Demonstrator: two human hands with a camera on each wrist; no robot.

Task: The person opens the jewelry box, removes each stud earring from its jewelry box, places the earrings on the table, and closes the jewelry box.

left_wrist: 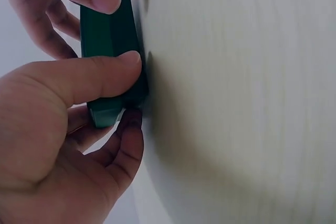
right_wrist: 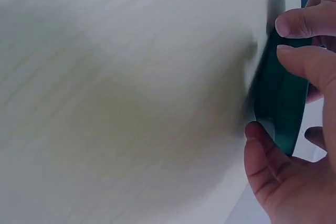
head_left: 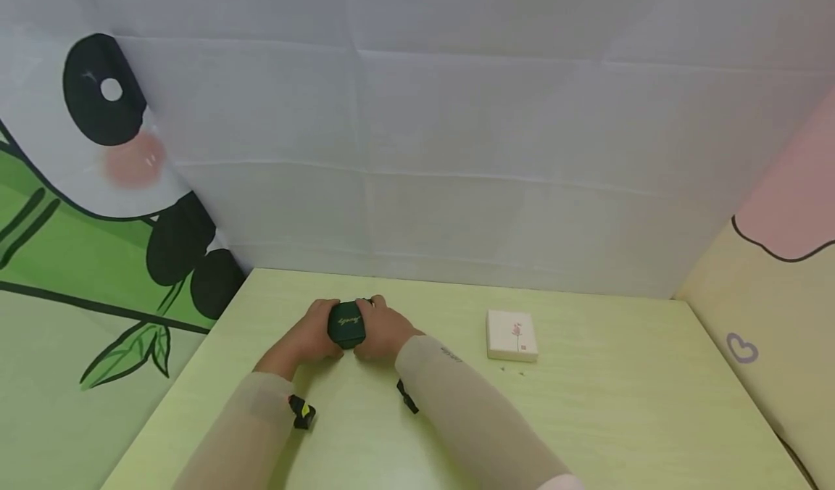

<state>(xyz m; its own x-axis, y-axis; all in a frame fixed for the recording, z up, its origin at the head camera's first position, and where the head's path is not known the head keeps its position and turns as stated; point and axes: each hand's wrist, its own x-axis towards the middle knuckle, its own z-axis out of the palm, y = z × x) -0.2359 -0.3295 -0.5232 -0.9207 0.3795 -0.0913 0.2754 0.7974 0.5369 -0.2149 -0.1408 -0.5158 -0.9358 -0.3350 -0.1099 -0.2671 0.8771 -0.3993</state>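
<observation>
Left hand [head_left: 314, 334] and right hand [head_left: 386, 330] grip opposite sides of gold-lettered dark-green box [head_left: 346, 325], fingers curled round it. Flower-printed white box [head_left: 512, 335] lies apart on tabletop [head_left: 620, 410].

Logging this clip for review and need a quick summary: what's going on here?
A person's left hand and right hand grip a small, dark green, cut-cornered box with gold lettering on top, one from each side, low over a pale yellow, wood-grained table. Whether the box touches the tabletop is hard to tell. To the right, a flat white box with a flower print lies untouched.
</observation>
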